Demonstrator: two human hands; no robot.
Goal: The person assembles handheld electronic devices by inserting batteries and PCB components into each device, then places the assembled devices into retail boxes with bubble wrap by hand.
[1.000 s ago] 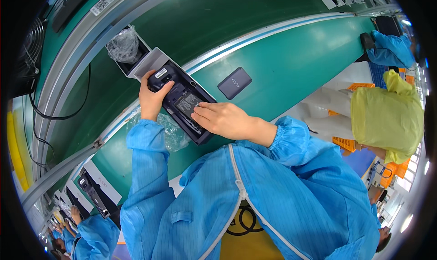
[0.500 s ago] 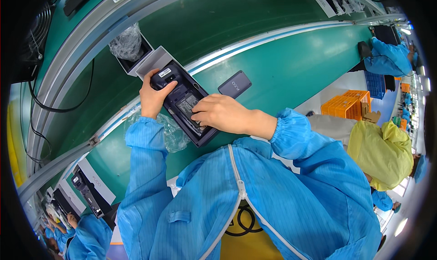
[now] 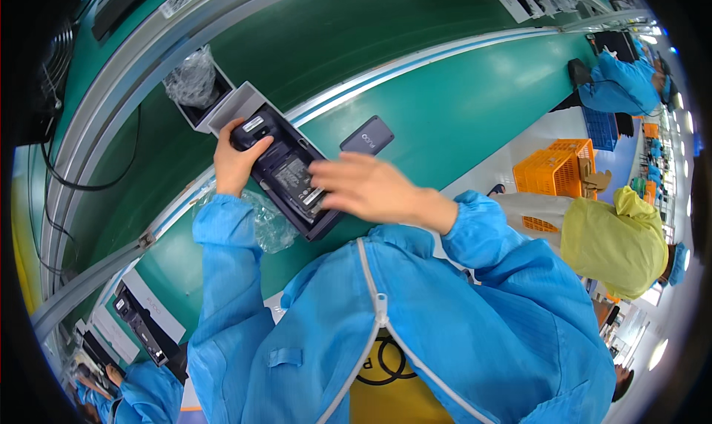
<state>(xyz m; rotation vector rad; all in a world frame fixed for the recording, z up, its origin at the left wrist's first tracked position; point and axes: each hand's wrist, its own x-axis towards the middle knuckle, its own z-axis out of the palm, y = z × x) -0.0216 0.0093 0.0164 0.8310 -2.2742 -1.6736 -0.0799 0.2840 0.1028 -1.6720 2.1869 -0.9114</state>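
Observation:
A dark handheld device (image 3: 278, 155) lies in a narrow open box (image 3: 319, 232). Its back is uncovered, so a black battery (image 3: 295, 179) with a printed label shows in the bay. My left hand (image 3: 236, 157) grips the device's far end, thumb across it and fingers at the far left side. Slightly blurred, my right hand (image 3: 371, 188) hovers over the battery's right side, fingers stretched out and nothing visible in them. A dark grey back cover (image 3: 367, 137) lies apart on the green bench, to the right of the box.
Crumpled clear plastic (image 3: 271, 224) lies beside the box. Behind it, another box holds bubble wrap (image 3: 191, 81). A metal rail (image 3: 415, 62) crosses the bench (image 3: 475, 97). Another boxed device (image 3: 137, 324) sits at the lower left, near a co-worker. Orange crates (image 3: 552, 170) stand at right.
My right hand has lifted off the battery and its fingers have straightened, uncovering more of the label. My left hand keeps its grip. The whole view has shifted slightly.

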